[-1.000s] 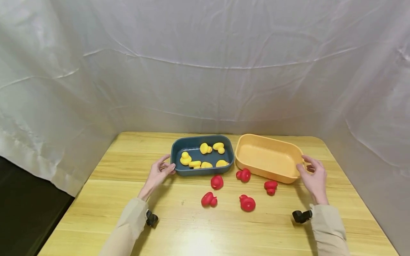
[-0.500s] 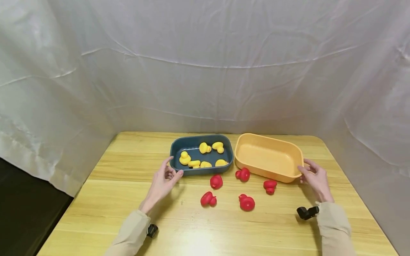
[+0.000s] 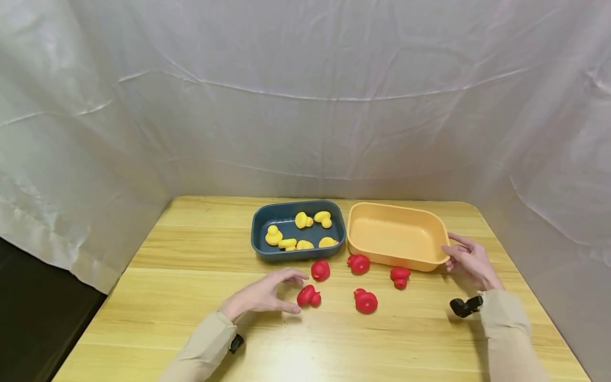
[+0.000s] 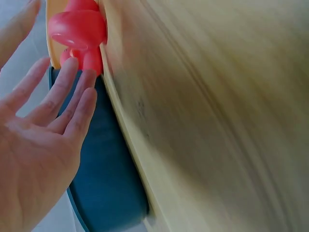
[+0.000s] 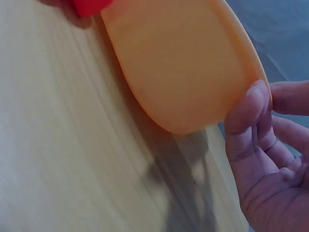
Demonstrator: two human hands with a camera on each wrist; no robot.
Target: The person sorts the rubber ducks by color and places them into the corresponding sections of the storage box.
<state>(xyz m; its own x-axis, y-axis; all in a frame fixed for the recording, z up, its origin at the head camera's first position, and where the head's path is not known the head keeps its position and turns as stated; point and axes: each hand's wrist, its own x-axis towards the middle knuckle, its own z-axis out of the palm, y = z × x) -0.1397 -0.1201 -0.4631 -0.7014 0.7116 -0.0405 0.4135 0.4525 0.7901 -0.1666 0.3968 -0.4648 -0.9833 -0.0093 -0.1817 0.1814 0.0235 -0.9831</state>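
My left hand (image 3: pixel 269 292) reaches over the table with thumb and fingers spread on either side of a red rubber duck (image 3: pixel 306 296), holding nothing. In the left wrist view its palm (image 4: pixel 41 154) shows, with the fingertips overlapping a red duck (image 4: pixel 79 29). At the right end of an orange tray (image 3: pixel 391 260), my right hand (image 3: pixel 470 261) pinches the rim. The right wrist view shows the thumb (image 5: pixel 248 108) at the tray's rim and the other fingers outside it. That tray has nothing in it.
A dark blue tray (image 3: pixel 298 255) with several yellow rubber ducks (image 3: pixel 273 235) stands left of the orange one. Several more red ducks lie in front, among them one by the trays (image 3: pixel 359 263) and one nearer (image 3: pixel 366 301). A grey curtain (image 3: pixel 305 132) hangs behind the table.
My left hand has left the blue tray's left end and moved right and nearer to a red duck. The orange tray has turned slightly straighter in my right hand, nudging a red duck.
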